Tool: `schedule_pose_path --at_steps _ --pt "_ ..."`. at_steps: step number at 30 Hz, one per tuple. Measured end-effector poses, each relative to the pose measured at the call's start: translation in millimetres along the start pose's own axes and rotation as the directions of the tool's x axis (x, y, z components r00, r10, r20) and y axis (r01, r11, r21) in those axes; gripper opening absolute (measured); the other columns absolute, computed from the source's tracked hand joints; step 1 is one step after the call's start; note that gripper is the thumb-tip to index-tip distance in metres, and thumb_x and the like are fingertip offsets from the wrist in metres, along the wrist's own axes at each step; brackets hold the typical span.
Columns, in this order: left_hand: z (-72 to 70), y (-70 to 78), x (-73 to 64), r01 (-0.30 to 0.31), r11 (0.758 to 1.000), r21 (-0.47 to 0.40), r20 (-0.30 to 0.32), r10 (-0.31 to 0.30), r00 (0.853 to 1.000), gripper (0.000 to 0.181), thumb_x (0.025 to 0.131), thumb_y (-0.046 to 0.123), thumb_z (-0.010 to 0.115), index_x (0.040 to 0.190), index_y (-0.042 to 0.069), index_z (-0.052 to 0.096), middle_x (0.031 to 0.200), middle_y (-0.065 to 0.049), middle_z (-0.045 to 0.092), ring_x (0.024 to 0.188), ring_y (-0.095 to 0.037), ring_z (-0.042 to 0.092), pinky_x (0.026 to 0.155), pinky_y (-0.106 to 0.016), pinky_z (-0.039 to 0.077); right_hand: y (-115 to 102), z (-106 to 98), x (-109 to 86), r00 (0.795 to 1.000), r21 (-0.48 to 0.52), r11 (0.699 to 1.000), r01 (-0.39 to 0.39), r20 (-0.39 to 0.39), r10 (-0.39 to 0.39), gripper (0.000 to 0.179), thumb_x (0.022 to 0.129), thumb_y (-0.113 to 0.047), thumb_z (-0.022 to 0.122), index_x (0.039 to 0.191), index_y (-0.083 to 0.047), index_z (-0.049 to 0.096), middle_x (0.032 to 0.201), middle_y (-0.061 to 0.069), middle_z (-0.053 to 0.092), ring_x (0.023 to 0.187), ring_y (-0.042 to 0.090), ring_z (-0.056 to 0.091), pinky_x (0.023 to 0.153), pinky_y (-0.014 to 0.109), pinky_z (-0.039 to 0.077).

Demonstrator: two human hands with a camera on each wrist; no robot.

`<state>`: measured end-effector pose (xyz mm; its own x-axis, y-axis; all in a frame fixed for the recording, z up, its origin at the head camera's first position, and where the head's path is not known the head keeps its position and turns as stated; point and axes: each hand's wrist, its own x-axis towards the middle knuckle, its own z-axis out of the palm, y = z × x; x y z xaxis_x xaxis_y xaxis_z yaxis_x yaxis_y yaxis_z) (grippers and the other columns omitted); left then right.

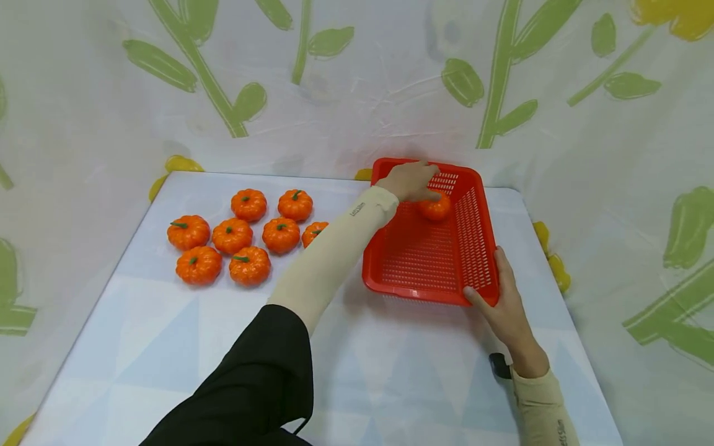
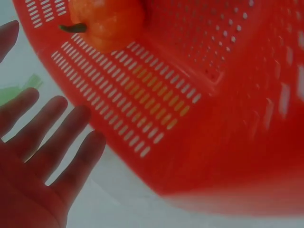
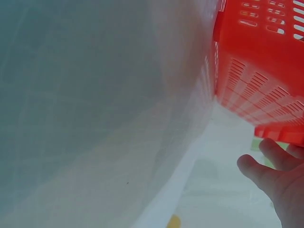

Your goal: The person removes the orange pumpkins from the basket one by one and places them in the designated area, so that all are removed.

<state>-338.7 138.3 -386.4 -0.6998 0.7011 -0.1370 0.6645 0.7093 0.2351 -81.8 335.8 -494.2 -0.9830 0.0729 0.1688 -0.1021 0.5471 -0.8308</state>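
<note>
A red plastic basket (image 1: 418, 260) with slotted walls sits toward the right of the table. In it, near the back, lies a small orange pumpkin (image 1: 435, 207) with a green stem. My left hand (image 1: 409, 181) reaches over the basket's back left part, right by that pumpkin in the head view. In the left wrist view the left hand (image 2: 42, 156) has its fingers spread, with the pumpkin (image 2: 108, 23) apart from them. My right hand (image 1: 504, 310) holds the basket's front right corner, thumb at the front rim and fingers along the right side.
Several more small pumpkins (image 1: 232, 235) stand in loose rows on the left of the table (image 1: 156, 347); my left forearm partly covers one. Behind the table hangs a white cloth (image 1: 368, 124) with green plant prints. A small black object (image 1: 499, 365) shows beside my right wrist.
</note>
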Motion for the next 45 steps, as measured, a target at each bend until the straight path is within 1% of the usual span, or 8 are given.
schedule_pose_path --at_steps 6,9,16,19,23,30,37,45 --pt "8.6 6.0 8.3 0.079 0.995 -0.053 0.044 -0.077 0.996 0.075 0.098 0.052 0.061 0.160 0.022 0.031 0.161 -0.001 0.035 0.137 -0.020 0.043 0.112 -0.040 0.040 -4 1 -1.7 1.000 -0.004 1.000 -0.021 0.006 0.021 0.105 0.091 -0.016 0.075 0.163 -0.035 0.001 0.168 -0.007 0.005 0.147 0.028 0.025 0.112 0.050 0.037" --pt "15.8 7.3 11.1 0.101 0.994 -0.037 0.049 -0.100 0.994 0.077 0.097 0.053 0.062 0.160 0.021 0.030 0.161 -0.002 0.035 0.136 -0.020 0.043 0.113 -0.039 0.040 -4 1 -1.0 1.000 0.001 1.000 -0.029 0.010 0.029 0.105 0.091 -0.017 0.075 0.163 -0.033 0.000 0.169 -0.004 0.004 0.147 0.031 0.024 0.112 0.060 0.034" --pt "34.0 6.0 17.0 0.160 0.985 -0.072 0.074 -0.154 0.985 0.080 0.097 0.055 0.062 0.162 0.025 0.026 0.165 -0.001 0.026 0.143 -0.020 0.037 0.115 -0.039 0.035 -5 2 -2.6 0.999 -0.019 0.999 -0.040 0.006 0.040 0.104 0.091 -0.020 0.075 0.162 -0.039 0.001 0.168 -0.009 0.005 0.146 0.028 0.028 0.111 0.040 0.039" --pt "43.6 6.9 19.7 0.174 0.982 -0.074 0.082 -0.168 0.982 0.084 0.096 0.057 0.062 0.163 0.026 0.022 0.166 -0.003 0.024 0.144 -0.022 0.037 0.114 -0.042 0.037 -6 1 -2.5 0.999 -0.020 0.999 -0.032 0.006 0.032 0.104 0.091 -0.020 0.075 0.162 -0.038 0.001 0.168 -0.008 0.005 0.145 0.030 0.028 0.110 0.040 0.039" --pt "52.8 11.2 19.9 0.157 0.986 -0.059 0.073 -0.152 0.986 0.088 0.096 0.057 0.062 0.164 0.028 0.016 0.168 -0.005 0.020 0.147 -0.025 0.034 0.113 -0.044 0.038 -6 1 -1.7 1.000 -0.018 0.999 -0.026 0.013 0.026 0.105 0.091 -0.019 0.075 0.162 -0.037 0.001 0.169 -0.005 0.005 0.146 0.030 0.027 0.111 0.044 0.038" --pt "58.3 18.7 16.8 0.130 0.989 -0.072 0.052 -0.126 0.991 0.079 0.096 0.053 0.064 0.161 0.031 0.026 0.160 -0.006 0.031 0.136 -0.024 0.044 0.106 -0.041 0.044 -3 2 -1.5 0.999 -0.020 0.999 -0.035 0.015 0.036 0.104 0.092 -0.019 0.075 0.161 -0.041 0.000 0.168 -0.012 0.004 0.145 0.026 0.029 0.105 0.024 0.038" --pt "62.1 16.3 15.1 0.106 0.990 -0.089 0.009 -0.106 0.994 0.068 0.095 0.046 0.069 0.154 0.029 0.038 0.149 -0.005 0.043 0.118 -0.021 0.053 0.099 -0.038 0.048 -4 3 -1.4 1.000 -0.020 1.000 -0.020 0.004 0.020 0.105 0.091 -0.019 0.075 0.162 -0.038 0.001 0.168 -0.010 0.003 0.146 0.030 0.027 0.109 0.062 0.036" --pt "65.7 17.9 11.5 0.083 0.991 -0.101 -0.011 -0.085 0.996 0.067 0.095 0.045 0.069 0.153 0.029 0.041 0.154 -0.006 0.040 0.130 -0.024 0.048 0.106 -0.040 0.044 -6 3 -2.3 1.000 -0.027 0.999 -0.021 0.002 0.021 0.103 0.091 -0.019 0.075 0.164 -0.027 0.003 0.168 -0.010 0.006 0.144 0.030 0.031 0.102 0.021 0.040"
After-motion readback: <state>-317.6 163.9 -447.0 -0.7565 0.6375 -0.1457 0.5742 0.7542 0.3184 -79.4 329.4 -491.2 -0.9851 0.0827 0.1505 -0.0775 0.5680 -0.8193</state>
